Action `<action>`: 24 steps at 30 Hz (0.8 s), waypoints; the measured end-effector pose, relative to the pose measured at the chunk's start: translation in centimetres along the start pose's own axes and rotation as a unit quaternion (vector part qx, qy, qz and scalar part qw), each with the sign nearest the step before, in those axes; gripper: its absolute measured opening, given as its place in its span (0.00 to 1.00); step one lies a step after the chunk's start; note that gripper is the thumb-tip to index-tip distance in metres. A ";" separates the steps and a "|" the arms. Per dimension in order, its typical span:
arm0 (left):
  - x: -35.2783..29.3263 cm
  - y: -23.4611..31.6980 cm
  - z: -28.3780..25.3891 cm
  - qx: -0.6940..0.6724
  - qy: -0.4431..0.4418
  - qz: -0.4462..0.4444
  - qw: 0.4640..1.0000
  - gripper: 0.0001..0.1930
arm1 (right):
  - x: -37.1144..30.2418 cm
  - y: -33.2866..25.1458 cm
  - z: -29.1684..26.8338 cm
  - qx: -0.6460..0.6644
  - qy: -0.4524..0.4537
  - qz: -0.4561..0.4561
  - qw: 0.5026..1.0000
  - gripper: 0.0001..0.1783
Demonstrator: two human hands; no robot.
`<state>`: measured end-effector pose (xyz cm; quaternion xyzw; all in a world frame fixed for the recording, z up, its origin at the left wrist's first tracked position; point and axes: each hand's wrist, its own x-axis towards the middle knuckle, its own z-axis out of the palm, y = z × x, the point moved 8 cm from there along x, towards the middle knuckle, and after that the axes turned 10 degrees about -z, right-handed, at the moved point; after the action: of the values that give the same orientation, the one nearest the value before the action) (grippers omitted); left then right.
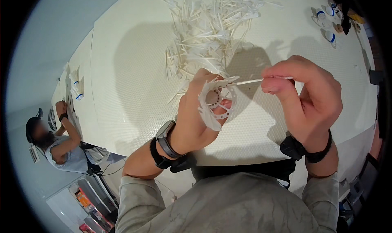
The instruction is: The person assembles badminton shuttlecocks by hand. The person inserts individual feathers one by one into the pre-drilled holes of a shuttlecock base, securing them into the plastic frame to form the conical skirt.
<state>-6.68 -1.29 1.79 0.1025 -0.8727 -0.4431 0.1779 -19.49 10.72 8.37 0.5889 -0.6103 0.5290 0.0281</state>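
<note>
In my left hand [188, 117] is a partly feathered shuttlecock [211, 117], its open end tilted up toward me. A white ring with small holes shows inside it, and feathers cover its left side. My right hand [312, 96] is closed in a pinch on a slim white feather [250, 82], held between thumb and index finger. The feather's far end meets the shuttlecock's upper rim; I cannot tell whether it sits in a hole. Some of my left fingers are hidden behind the shuttlecock.
A loose heap of white feathers [200, 39] lies on the white table [134, 69] beyond my hands. Several shuttlecock pieces with blue bands [330, 36] are at the far right. At the left, another person [65, 147] works by the table, near more shuttlecocks [76, 88].
</note>
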 end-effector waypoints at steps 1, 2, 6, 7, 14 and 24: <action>0.0 0.0 0.1 0.009 -0.003 0.003 1.000 0.24 | 0.1 -0.4 0.0 -0.019 -0.002 -0.026 0.999 0.07; 0.1 0.0 0.1 0.014 -0.004 0.005 1.000 0.24 | 0.1 -0.6 0.0 -0.027 0.000 -0.025 0.999 0.08; 0.2 0.2 0.0 0.029 -0.011 0.002 1.000 0.24 | 0.0 -0.5 0.0 -0.032 0.012 -0.026 0.999 0.09; 0.2 0.0 0.0 0.014 -0.015 -0.003 1.000 0.24 | 0.1 -0.5 -0.1 -0.031 0.015 -0.027 0.999 0.10; 0.6 0.1 0.0 -0.020 -0.027 -0.011 0.999 0.23 | 0.1 -1.6 -0.1 -0.087 -0.009 -0.116 0.989 0.14; 0.6 0.2 0.1 0.000 -0.029 -0.009 1.000 0.22 | 0.5 -2.0 -0.2 -0.087 -0.052 -0.161 0.982 0.18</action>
<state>-7.29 -1.32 2.08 0.0979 -0.8765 -0.4474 0.1486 -18.26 11.03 9.96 0.7014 -0.5520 0.4312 0.1323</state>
